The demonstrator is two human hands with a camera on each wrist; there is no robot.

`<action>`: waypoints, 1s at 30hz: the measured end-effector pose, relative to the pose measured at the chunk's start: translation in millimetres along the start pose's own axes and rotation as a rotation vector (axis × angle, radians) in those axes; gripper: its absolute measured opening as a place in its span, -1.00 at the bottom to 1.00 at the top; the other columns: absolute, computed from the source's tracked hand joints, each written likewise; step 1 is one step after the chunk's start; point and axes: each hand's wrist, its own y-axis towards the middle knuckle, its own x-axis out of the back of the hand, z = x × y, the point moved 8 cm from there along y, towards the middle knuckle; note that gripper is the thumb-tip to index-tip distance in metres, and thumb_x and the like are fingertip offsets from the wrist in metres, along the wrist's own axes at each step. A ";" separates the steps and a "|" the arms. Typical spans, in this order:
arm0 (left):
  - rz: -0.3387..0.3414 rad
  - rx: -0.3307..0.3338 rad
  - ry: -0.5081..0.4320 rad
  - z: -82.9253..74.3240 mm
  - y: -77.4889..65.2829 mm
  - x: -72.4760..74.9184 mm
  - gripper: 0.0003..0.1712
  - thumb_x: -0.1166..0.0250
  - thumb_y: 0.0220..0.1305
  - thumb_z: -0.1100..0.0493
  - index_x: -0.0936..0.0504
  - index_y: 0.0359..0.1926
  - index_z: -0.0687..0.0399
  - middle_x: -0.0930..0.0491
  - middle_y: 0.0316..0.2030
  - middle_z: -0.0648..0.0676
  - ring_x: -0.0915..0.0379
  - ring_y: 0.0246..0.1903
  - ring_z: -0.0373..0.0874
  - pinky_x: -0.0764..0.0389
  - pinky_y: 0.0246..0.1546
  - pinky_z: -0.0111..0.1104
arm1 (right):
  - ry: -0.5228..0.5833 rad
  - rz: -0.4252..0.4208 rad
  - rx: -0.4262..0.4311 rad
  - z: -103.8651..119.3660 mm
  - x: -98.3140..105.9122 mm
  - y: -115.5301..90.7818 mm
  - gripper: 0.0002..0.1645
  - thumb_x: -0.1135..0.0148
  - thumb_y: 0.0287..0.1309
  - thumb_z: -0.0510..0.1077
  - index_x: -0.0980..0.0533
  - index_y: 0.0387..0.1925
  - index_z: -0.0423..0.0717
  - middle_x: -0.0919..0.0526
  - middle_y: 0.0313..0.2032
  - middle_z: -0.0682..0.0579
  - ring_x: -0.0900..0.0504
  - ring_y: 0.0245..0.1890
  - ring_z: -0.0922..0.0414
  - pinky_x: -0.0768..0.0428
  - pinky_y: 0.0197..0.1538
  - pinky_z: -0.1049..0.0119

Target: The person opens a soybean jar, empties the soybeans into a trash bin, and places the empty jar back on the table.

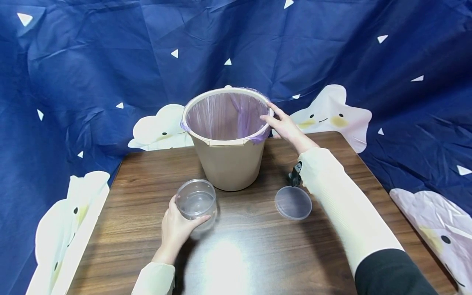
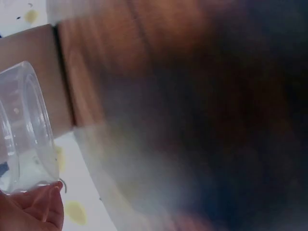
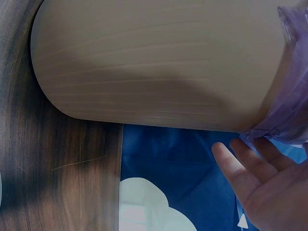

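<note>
On the left of the table in the head view, my left hand grips a clear round plastic tub, its thumb along the near side. The left wrist view catches the tub at the left edge, with fingers pressed against it. At the back stands a beige bin lined with a thin purple bag. My right hand is at the bin's right rim, fingers extended. In the right wrist view, its fingers reach beside the bin wall just under the purple bag's folded edge.
A clear round lid lies flat on the wooden table, right of the bin. Beside it, a small black device sits by the right sleeve. A blue cloth with clouds and stars hangs behind and around the table.
</note>
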 end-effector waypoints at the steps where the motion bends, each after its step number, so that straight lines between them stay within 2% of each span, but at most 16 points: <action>1: 0.003 -0.004 0.006 0.9 -0.3 -1.9 0.52 -0.59 -0.51 -0.49 -0.17 0.43 0.18 -0.50 0.19 0.37 -0.50 0.11 0.33 -0.52 0.05 0.10 | 0.000 0.001 0.000 0.1 -0.2 0.1 -0.14 -0.13 0.33 0.08 0.00 0.55 0.33 -0.13 0.51 -0.14 -0.26 0.44 -0.16 -0.31 0.32 -0.32; 8: 0.022 -0.001 0.017 7.7 -1.8 -13.3 0.50 -0.59 -0.48 -0.48 -0.17 0.43 0.20 -0.50 0.22 0.36 -0.56 0.01 0.34 -0.55 -0.03 0.08 | 0.003 0.001 -0.003 -0.6 -0.5 0.7 -0.14 -0.13 0.33 0.08 0.00 0.55 0.33 -0.08 0.53 -0.11 -0.24 0.45 -0.17 -0.30 0.33 -0.32; 20: 0.087 0.063 -0.010 19.4 -1.6 -28.6 0.51 -0.63 -0.47 -0.41 -0.11 0.44 0.18 -0.42 0.30 0.34 -0.51 0.10 0.34 -0.54 -0.01 0.10 | 0.011 -0.002 0.003 -1.7 -0.8 2.8 -0.14 -0.14 0.32 0.07 -0.01 0.54 0.33 -0.06 0.53 -0.10 -0.22 0.46 -0.13 -0.31 0.32 -0.33; 30: 0.114 0.061 -0.028 23.5 -1.9 -35.4 0.53 -0.65 -0.42 -0.35 -0.02 0.46 0.23 -0.39 0.32 0.38 -0.51 0.08 0.38 -0.54 -0.01 0.11 | 0.018 -0.008 0.012 -3.0 0.0 3.8 -0.13 -0.16 0.31 0.10 -0.02 0.54 0.32 -0.04 0.54 -0.08 -0.22 0.46 -0.12 -0.34 0.31 -0.31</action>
